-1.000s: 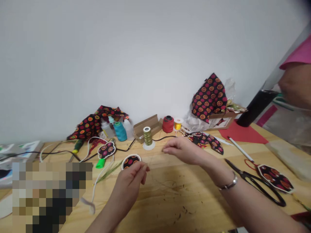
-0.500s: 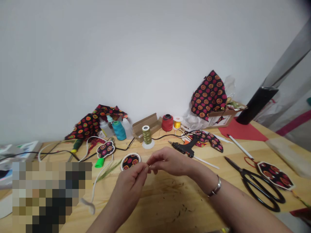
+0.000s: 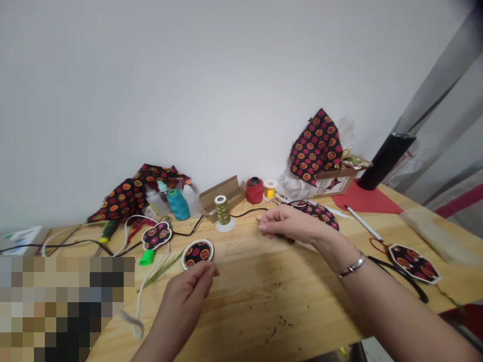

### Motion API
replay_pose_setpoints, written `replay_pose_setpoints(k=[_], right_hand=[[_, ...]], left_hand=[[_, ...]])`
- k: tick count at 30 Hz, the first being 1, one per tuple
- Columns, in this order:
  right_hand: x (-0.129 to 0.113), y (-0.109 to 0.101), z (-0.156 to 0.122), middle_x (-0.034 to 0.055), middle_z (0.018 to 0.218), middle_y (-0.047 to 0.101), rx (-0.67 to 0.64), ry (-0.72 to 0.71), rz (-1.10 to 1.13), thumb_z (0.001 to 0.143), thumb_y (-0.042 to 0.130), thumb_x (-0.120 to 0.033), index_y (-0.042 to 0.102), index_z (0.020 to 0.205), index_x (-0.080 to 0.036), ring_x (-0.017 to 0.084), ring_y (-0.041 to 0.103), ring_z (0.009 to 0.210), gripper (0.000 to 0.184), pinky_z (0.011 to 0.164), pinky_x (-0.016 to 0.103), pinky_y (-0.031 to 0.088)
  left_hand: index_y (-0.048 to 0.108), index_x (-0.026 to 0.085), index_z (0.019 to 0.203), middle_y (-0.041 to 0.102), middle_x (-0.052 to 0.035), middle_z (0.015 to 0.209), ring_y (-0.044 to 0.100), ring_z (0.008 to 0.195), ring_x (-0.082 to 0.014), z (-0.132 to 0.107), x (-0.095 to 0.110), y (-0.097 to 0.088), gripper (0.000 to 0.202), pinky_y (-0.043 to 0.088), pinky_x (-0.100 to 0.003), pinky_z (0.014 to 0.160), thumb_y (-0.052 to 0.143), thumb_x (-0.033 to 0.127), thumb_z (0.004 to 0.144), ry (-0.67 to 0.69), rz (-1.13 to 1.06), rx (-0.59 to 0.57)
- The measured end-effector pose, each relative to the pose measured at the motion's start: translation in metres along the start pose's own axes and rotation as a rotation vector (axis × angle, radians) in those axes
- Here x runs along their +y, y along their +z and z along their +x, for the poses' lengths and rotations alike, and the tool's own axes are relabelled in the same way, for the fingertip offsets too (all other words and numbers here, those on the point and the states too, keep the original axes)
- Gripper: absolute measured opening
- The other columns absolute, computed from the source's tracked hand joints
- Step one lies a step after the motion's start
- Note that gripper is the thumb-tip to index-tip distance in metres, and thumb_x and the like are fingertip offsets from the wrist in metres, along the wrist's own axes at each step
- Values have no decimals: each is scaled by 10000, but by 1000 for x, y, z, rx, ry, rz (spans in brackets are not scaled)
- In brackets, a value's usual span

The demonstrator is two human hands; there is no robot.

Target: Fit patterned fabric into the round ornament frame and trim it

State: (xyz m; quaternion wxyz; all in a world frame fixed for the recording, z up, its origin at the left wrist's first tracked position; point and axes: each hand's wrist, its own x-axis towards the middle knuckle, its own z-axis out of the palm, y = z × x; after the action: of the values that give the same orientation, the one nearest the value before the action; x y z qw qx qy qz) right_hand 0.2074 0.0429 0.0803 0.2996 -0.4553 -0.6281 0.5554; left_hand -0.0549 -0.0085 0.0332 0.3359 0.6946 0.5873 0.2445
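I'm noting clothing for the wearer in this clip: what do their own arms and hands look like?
The left hand and right hand are ungloved, and no sleeve is in view. The right wrist carries a slim silver-coloured metal bracelet. No ring or watch shows on the left.

I can only just make out a very fine, pale thread point(image 3: 229, 250) running between the pinched fingertips of my left hand point(image 3: 190, 287) and those of my right hand point(image 3: 287, 224); it is too thin for me to tell where its ends sit. Just beyond the left fingertips a round disc point(image 3: 196, 253) lies flat, covered in black cloth with red and orange dots and rimmed in white. Behind it an olive spool point(image 3: 222, 211) stands upright on a white base.
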Motion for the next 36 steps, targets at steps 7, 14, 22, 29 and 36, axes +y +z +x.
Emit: replay_pose_setpoints(k=[7, 14, 22, 29, 36], right_hand=[[-5, -10, 4, -8, 605, 603, 89, -29, 262, 595, 764, -408, 599, 591, -140, 83, 532, 577, 315, 621, 230, 412], [-10, -8, 9, -7, 602, 619, 168, -15, 421, 576, 810, -366, 614, 599, -130, 75, 553, 590, 308, 631, 222, 436], [-19, -9, 14, -10, 597, 631, 217, -21, 554, 570, 822, -299, 624, 583, -124, 63, 559, 566, 265, 603, 208, 469], [-29, 0, 11, 51, 780, 710, 212, -83, 693, 629, 782, -219, 643, 696, -134, 130, 651, 751, 176, 715, 256, 524], [-37, 12, 11, 71, 813, 716, 169, -113, 830, 752, 674, -176, 603, 697, -137, 192, 688, 840, 98, 754, 309, 540]], left_hand=[[646, 203, 749, 479, 40, 526, 523, 560, -187, 0, -6, 4, 352, 381, -255, 555, 450, 492, 800, -11, -64, 14], [574, 223, 598, 623, -5, 621, 609, 731, -222, 0, -10, 5, 341, 423, -262, 640, 448, 434, 835, 22, -109, -41], [538, 226, 503, 651, -11, 627, 609, 722, -228, -5, 0, 8, 365, 420, -269, 676, 503, 427, 805, 24, -183, 34], [643, 205, 597, 574, 16, 534, 553, 617, -193, -7, 0, 14, 302, 398, -255, 615, 546, 414, 793, -13, -276, 3], [683, 172, 720, 539, 29, 525, 485, 541, -141, -9, 6, 18, 243, 352, -224, 534, 591, 388, 782, -48, -449, -40]])
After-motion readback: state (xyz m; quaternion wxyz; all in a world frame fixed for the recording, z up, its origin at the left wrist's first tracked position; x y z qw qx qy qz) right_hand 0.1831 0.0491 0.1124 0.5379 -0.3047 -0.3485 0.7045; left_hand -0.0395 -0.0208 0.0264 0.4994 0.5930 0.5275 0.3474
